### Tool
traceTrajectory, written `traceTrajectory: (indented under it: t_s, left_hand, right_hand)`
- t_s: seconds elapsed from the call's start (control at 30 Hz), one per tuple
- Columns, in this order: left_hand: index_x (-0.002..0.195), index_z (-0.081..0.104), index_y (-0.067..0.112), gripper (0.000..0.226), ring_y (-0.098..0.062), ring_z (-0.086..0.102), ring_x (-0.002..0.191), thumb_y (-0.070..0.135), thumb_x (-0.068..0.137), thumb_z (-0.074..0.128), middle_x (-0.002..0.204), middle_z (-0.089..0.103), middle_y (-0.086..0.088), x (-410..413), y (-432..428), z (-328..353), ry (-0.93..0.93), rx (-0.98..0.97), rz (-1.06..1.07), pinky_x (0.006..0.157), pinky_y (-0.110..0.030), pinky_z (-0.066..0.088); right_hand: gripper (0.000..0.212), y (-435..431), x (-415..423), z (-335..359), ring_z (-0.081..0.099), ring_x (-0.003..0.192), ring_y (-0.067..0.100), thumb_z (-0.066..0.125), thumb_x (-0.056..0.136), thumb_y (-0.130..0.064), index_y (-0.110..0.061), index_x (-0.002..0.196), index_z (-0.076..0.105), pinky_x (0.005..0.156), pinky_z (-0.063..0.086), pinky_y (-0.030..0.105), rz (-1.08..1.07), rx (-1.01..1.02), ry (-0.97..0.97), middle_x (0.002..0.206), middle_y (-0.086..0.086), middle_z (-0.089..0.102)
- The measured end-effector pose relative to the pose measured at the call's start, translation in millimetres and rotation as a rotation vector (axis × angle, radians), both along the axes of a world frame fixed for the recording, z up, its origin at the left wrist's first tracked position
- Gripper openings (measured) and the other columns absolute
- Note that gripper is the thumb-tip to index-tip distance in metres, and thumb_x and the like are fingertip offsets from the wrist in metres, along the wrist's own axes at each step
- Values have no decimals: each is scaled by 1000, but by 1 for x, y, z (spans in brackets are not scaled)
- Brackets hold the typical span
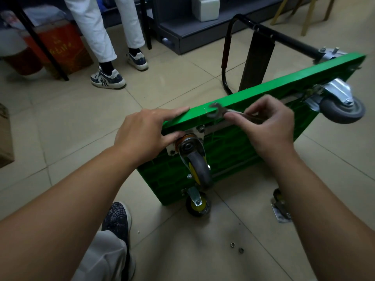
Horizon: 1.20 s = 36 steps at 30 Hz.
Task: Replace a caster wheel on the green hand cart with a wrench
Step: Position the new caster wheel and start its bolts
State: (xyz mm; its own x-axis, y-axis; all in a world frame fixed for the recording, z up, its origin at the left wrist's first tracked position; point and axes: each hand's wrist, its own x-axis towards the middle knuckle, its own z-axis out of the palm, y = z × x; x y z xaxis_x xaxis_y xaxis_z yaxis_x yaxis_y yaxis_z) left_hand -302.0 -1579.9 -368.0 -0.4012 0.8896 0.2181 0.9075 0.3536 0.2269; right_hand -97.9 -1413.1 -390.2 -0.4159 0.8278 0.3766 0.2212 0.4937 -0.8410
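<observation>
The green cart (233, 153) stands tipped on its long edge on the tiled floor (60, 122), underside facing me, with its black handle (263, 31) folded out behind it. My left hand (146, 132) lies open on the cart's near corner, fingers straight along the top edge and thumb down by the mounting plate of the nearest caster (195, 161). My right hand (269, 122) pinches the shank of the wrench (218, 112) between thumb and curled fingers. The wrench's open end points left, just above the cart's top edge. It is blurred, and I cannot tell whether it touches the plastic.

A second caster with a yellow hub (197, 203) sits at the cart's lower corner against the floor, and a third caster (341, 106) sticks out at the far end. A loose caster (281, 207) lies on the floor to the right of the cart, apart from it. Two small metal rings (236, 247) lie on the tiles nearer me.

To the left, a red box (60, 49) sits under a table, and a brown cardboard box (5, 136) shows at the frame edge. What either holds is hidden. Another person's legs in white trousers (101, 27) stand beyond.
</observation>
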Motion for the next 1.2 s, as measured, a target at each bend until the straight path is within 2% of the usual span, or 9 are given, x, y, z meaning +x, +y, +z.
traceTrajectory:
  t_s: [0.07, 0.13, 0.37, 0.6, 0.87, 1.0, 1.07, 1.13, 1.2]
  left_hand:
    - [143, 38, 64, 63, -25, 66, 101, 56, 89, 69, 127, 71, 8, -1, 0, 0, -7, 2, 1, 70, -32, 38]
    - [143, 39, 64, 63, -25, 66, 98, 56, 89, 70, 126, 71, 8, -1, 0, 0, -9, 1, -2, 69, -32, 37]
    - [143, 39, 64, 63, -26, 66, 99, 55, 89, 70, 124, 72, 7, -2, 0, -1, -11, 9, -7, 70, -32, 38]
    - [144, 38, 64, 63, -24, 66, 100, 55, 89, 69, 125, 71, 9, -1, 0, -1, -9, 6, -8, 70, -31, 37]
    - [143, 38, 65, 63, -23, 66, 102, 56, 89, 68, 127, 71, 9, -3, 0, 0, 6, 7, -7, 71, -31, 38]
    - [142, 37, 66, 62, -24, 66, 102, 57, 89, 68, 126, 71, 9, -3, 1, -1, 1, 0, -1, 71, -31, 37]
    - [142, 38, 66, 62, -24, 66, 101, 58, 89, 68, 126, 71, 9, -2, 1, 0, -1, 0, 2, 71, -31, 37]
    - [142, 38, 66, 62, -25, 66, 99, 57, 89, 68, 124, 72, 8, -1, 1, 0, -5, -1, 2, 70, -31, 37]
    - [143, 38, 65, 62, -25, 66, 98, 56, 89, 69, 124, 72, 7, -1, 1, 1, -11, 0, -5, 69, -32, 37]
  right_hand:
    - [43, -14, -3, -15, 59, 72, 9, 83, 68, -46, -12, 81, 60, 66, 50, 20, 20, -392, 304, 80, 3, 63]
    - [39, -26, -9, -39, 55, 69, 11, 81, 66, -43, -14, 77, 58, 62, 47, 12, -31, -568, 345, 76, 6, 59]
    - [42, -56, -27, -91, 47, 62, 10, 84, 63, -44, -13, 74, 57, 56, 43, 13, -30, -717, 330, 63, -3, 50]
    - [35, -55, -43, -98, 43, 54, 4, 84, 76, -31, -7, 79, 58, 51, 38, 14, -54, -709, 353, 63, -3, 49]
    - [43, -42, -39, -84, 50, 55, 2, 84, 66, -41, -8, 76, 58, 53, 42, 16, 5, -583, 276, 66, 0, 55]
    - [52, -24, -29, -75, 56, 63, 13, 90, 63, -47, -7, 75, 60, 59, 49, 30, -7, -417, 139, 70, 9, 61]
    - [56, -15, -24, -71, 63, 75, 22, 87, 59, -64, -17, 75, 61, 68, 56, 41, -35, -325, 23, 74, 5, 66]
    - [63, -8, -20, -63, 62, 91, 29, 79, 54, -80, -25, 77, 59, 75, 56, 49, -57, -223, -95, 77, -4, 65]
    - [61, -4, -17, -53, 56, 99, 28, 74, 55, -83, -28, 76, 57, 79, 52, 45, -61, -97, -203, 84, -6, 63]
